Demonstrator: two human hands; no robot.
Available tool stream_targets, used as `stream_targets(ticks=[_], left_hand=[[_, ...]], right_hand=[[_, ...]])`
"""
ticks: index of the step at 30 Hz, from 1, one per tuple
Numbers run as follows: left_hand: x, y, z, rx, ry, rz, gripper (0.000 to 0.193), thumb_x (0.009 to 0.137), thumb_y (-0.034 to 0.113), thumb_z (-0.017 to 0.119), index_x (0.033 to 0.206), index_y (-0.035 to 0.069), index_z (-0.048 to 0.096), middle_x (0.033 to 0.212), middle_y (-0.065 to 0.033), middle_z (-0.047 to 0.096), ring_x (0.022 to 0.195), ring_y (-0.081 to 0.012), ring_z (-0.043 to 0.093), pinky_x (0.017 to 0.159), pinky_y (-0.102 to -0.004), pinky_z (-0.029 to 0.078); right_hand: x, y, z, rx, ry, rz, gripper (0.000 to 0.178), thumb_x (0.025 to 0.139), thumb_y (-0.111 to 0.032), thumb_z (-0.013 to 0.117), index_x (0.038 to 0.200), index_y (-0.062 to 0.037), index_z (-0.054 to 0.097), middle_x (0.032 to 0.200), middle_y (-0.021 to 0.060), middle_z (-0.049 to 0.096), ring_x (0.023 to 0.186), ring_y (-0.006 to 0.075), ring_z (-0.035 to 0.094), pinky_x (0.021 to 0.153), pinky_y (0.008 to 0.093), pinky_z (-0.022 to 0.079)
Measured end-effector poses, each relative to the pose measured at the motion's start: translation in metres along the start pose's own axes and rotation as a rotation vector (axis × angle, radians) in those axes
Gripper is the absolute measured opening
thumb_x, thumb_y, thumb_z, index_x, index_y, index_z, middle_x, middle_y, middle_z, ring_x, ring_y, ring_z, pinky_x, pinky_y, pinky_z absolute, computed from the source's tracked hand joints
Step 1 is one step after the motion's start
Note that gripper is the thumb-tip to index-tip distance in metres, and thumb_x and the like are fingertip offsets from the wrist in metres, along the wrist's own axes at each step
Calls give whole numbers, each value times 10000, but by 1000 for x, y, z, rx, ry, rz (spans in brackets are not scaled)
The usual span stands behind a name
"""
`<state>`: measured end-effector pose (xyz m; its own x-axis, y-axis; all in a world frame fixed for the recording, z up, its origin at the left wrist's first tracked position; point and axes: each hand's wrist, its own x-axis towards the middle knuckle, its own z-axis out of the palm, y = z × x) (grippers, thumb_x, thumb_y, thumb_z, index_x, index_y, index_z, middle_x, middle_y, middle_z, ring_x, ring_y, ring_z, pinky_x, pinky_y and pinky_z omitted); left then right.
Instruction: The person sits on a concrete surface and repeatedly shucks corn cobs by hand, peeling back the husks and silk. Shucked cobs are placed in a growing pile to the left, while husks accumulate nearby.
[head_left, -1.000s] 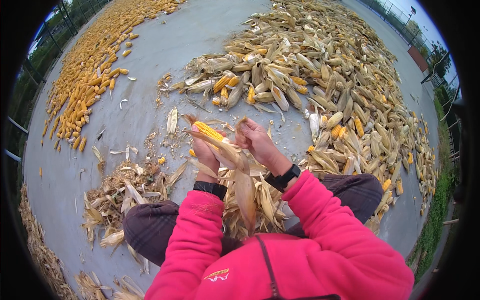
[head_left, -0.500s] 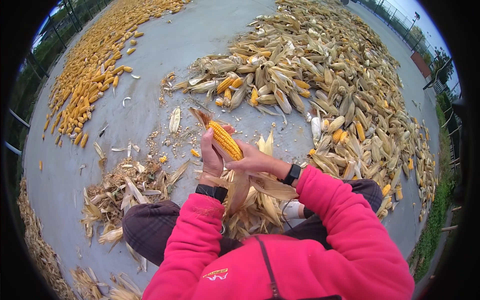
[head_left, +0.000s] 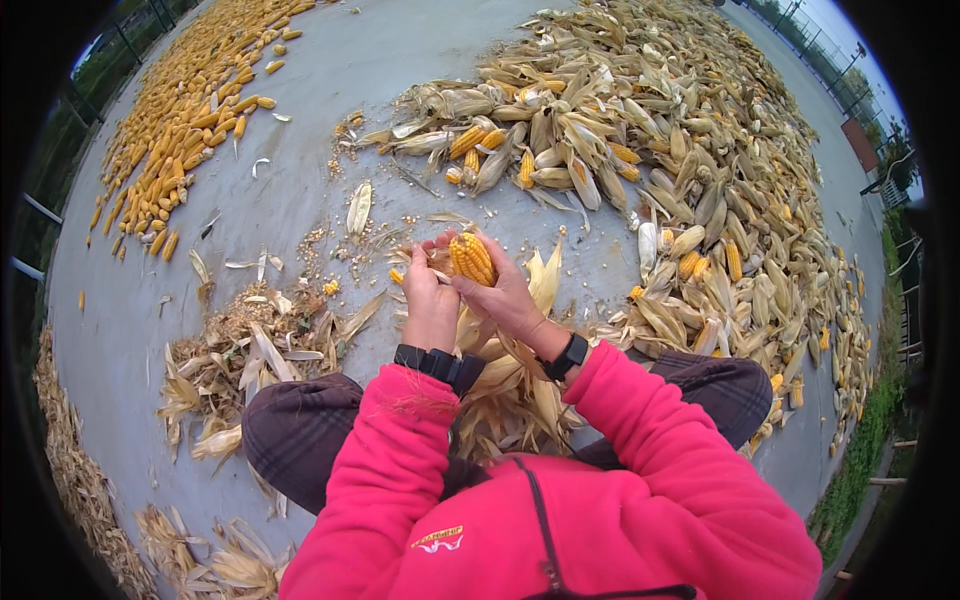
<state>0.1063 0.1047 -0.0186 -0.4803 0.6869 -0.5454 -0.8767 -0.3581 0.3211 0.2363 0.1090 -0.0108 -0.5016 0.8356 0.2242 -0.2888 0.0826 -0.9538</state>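
Observation:
An ear of corn [head_left: 471,258], its yellow kernels bare, stands tilted up between my hands above my lap. My right hand [head_left: 510,297] is wrapped round its lower right side. On the other side, my left hand [head_left: 430,305] has its fingers curled against the ear, around brownish husk and silk [head_left: 439,262]; its fingertips are partly hidden. Pale dry husks [head_left: 510,385] hang and lie below my wrists, between my legs.
A big heap of unhusked corn [head_left: 700,170] spreads ahead and to the right. Husked yellow ears [head_left: 190,140] lie in a long pile at the far left. Husk scraps [head_left: 270,345] are heaped by my left knee, and loose kernels [head_left: 318,250] dot the grey concrete floor [head_left: 330,90].
The ear has turned from slanting across my hands to pointing up and has shifted slightly right. My left hand has slid off its length to its side and lower down.

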Motion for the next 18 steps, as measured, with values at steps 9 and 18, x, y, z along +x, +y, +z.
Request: stream_targets(ticks=[9,18], left_hand=[[40,39,-72,422,-150,-159,332,1071,405,529,1024,76,533,688,-17,528,619,-176,520,606,-380,522],[-29,-16,-17,1545,-798,76,601,772,189,862,1278,-21,613,1050,-80,717,893,-165,683,769,-304,527]], right_hand=[[54,-48,-84,500,419,187,355,1043,-328,601,1159,6,563,1054,147,679,1002,264,679,909,406,546],[34,-40,-79,505,151,147,285,1056,-284,573,1172,-25,552,1065,132,675,1029,259,655,967,412,505]])
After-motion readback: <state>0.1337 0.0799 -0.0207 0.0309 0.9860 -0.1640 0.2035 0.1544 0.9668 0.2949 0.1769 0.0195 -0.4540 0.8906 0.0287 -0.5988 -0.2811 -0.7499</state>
